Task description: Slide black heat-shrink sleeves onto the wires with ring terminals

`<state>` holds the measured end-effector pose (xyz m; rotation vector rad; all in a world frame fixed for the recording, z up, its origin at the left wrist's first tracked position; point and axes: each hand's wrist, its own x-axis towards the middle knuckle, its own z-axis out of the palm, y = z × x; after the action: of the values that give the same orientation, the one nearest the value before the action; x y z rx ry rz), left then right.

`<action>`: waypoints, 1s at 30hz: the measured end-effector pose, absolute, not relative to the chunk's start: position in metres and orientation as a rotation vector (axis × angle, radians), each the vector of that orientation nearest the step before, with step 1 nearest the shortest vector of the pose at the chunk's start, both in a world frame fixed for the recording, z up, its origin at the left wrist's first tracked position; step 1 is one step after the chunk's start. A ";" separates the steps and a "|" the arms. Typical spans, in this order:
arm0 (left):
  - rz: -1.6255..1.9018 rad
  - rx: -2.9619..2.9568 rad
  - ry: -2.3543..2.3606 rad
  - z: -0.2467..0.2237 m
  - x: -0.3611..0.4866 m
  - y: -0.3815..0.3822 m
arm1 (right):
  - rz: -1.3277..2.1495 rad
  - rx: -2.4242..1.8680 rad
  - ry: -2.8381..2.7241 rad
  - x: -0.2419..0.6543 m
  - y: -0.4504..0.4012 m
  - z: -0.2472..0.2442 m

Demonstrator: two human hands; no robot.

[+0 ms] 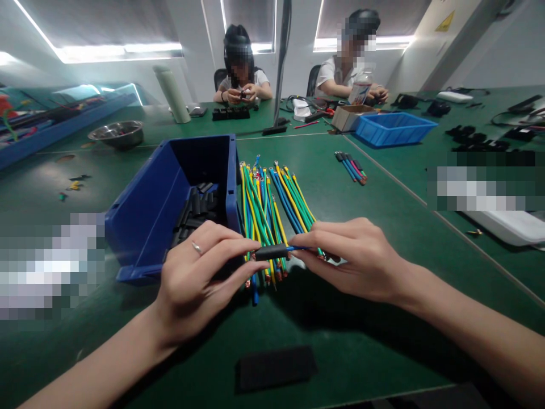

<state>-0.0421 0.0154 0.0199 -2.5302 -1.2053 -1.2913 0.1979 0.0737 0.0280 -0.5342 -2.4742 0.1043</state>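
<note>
Your worktable (pixel 383 204) is a broad dark-green surface, slightly glossy, with a pale seam (pixel 395 180) slanting across it from one o'clock towards three. Beyond its far edge, a white wall (pixel 191 28) fills your view. Grey window shades hang at eleven (pixel 106 23), twelve (pixel 250 14) and one o'clock (pixel 374 16) — and under each you see a bright strip of light. Two black chairs stand against the far side, one at twelve (pixel 219 78), one nearer one o'clock (pixel 314 79). At two o'clock, a yellow triangular warning sign (pixel 445 21) marks the pale surface beside a greyer, shadowed stretch.
</note>
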 end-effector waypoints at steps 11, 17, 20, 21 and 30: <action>-1.252 -2.561 -1.167 0.017 -0.043 0.015 | 0.113 -0.490 -2.467 0.196 0.074 0.027; -1.285 -2.544 -1.171 0.016 -0.043 0.014 | 0.145 -0.495 -2.418 0.194 0.072 0.031; -1.298 -2.512 -1.231 0.016 -0.043 0.012 | 0.103 -0.521 -2.394 0.194 0.072 0.032; -1.300 -2.507 -1.248 0.017 -0.043 0.012 | 0.091 -0.526 -2.380 0.194 0.071 0.033; -1.350 -2.507 -1.294 0.018 -0.040 0.010 | 0.042 -0.489 -2.430 0.198 0.075 0.029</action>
<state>-0.0405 0.0102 0.0183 -2.5073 -1.2939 -1.3498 0.1977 0.0747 0.0293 -0.4891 -2.4297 0.0416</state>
